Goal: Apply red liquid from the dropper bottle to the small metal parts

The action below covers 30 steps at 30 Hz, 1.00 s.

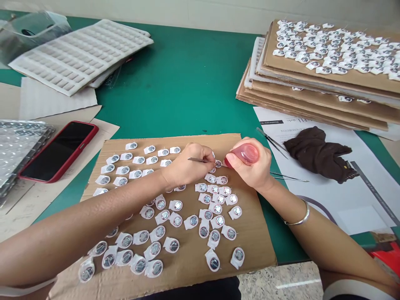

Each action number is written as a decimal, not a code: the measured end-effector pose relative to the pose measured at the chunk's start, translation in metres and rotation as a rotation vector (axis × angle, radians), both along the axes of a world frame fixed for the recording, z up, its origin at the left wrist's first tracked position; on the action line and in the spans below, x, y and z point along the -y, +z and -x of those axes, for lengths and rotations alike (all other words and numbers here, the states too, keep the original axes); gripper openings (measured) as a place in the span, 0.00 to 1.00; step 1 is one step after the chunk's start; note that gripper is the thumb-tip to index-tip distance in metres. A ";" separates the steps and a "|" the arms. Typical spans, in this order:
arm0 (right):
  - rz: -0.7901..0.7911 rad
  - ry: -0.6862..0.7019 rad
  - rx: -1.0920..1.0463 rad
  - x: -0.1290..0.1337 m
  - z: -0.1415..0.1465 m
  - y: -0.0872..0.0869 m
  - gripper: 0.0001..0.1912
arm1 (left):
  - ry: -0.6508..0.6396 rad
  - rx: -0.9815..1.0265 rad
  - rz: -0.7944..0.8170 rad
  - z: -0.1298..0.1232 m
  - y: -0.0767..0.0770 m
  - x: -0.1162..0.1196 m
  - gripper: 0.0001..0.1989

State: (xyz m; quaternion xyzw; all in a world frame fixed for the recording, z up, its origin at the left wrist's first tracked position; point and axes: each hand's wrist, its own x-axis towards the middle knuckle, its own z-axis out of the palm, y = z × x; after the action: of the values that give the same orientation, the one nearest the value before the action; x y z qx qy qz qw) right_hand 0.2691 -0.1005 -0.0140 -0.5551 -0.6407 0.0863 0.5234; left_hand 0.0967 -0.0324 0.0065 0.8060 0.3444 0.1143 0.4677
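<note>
The left hand [187, 166] reaches in from the lower left, palm down, its fingers curled together and clamped on slim steel tweezers [197, 160]. The tweezers' tips are hidden under the fingers, so whether they pinch anything cannot be told. The right hand [248, 163] comes from the lower right, wrapped tightly round a translucent pink rubber blower bulb [246, 153], whose red nozzle [227, 161] points left, just beside a small round metal disc [218, 163]. A smooth metal bangle [301, 216] circles the right wrist.

Under both hands lies a corrugated cardboard sheet [250, 246] scattered with many more glossy discs [173, 245], each on a white paper backing. Stacked cardboard boards [312, 93] carrying rows of similar discs sit at upper right, on a green table mat [175, 75]. Nearby are a rumpled dark brown cloth [315, 154], a second pair of tweezers [289, 178], a white moulded tray [78, 56] with square pockets, and a phone in a red case [58, 152]
</note>
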 end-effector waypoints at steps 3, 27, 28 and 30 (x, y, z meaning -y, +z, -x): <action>0.003 -0.002 -0.012 0.000 -0.001 -0.001 0.11 | 0.001 0.000 0.022 0.000 0.000 -0.001 0.07; 0.012 0.004 -0.037 0.001 0.000 -0.001 0.10 | 0.020 0.011 0.049 -0.001 0.000 -0.003 0.06; 0.013 0.003 -0.034 0.001 0.000 -0.001 0.10 | 0.017 0.011 0.051 -0.001 -0.001 -0.003 0.06; 0.012 0.003 -0.036 0.001 0.000 -0.001 0.10 | 0.012 0.011 0.054 -0.001 -0.002 -0.004 0.06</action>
State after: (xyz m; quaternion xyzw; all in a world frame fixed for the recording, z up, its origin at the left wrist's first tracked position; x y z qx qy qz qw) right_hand 0.2687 -0.1013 -0.0152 -0.5555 -0.6314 0.1011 0.5315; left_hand 0.0973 -0.0287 0.0045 0.7903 0.3496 0.1124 0.4904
